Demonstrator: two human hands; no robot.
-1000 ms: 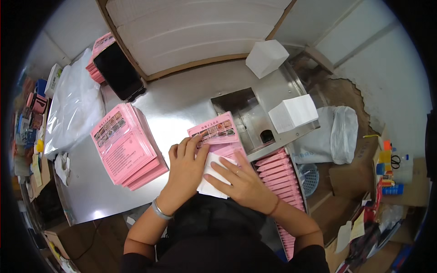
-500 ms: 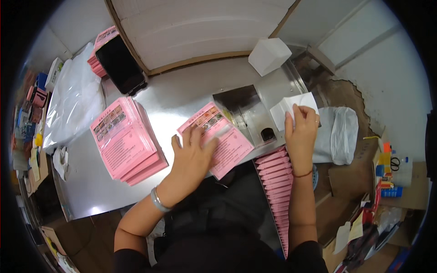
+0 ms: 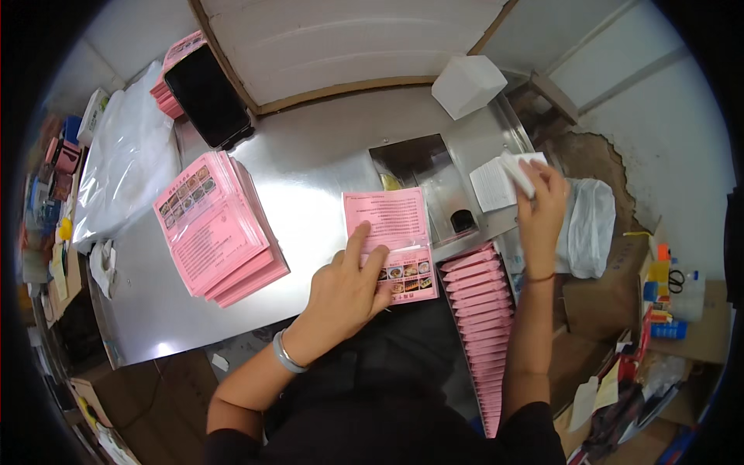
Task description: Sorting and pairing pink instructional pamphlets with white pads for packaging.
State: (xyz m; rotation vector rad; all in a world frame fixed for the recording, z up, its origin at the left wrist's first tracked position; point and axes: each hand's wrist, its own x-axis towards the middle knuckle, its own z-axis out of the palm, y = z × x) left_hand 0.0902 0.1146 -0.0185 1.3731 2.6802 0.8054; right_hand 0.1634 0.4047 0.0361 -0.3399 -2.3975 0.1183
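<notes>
My left hand (image 3: 347,287) lies with fingers spread on a flat pink printed packet (image 3: 386,219) at the table's front edge. Small food pictures run along the packet's near end. Over at the right, my right hand (image 3: 543,203) pinches a folded white paper slip (image 3: 518,173), its edge lifted above a small stack of white slips (image 3: 490,184). To the left of my left hand stands a thick pile of similar pink packets (image 3: 213,225). A row of upright pink packets (image 3: 482,325) fills a narrow box between my forearms.
Behind the pink packet, a dark-topped metal device (image 3: 418,167) is set into the steel table (image 3: 310,139). A phone (image 3: 208,97) leans before more pink packets at the back left, beside clear plastic bags (image 3: 128,159). A white box (image 3: 468,85) stands at the back right.
The pink packet under my left hand now lies turned round, pictures toward me. My right hand has shifted right and lifted a white slip.
</notes>
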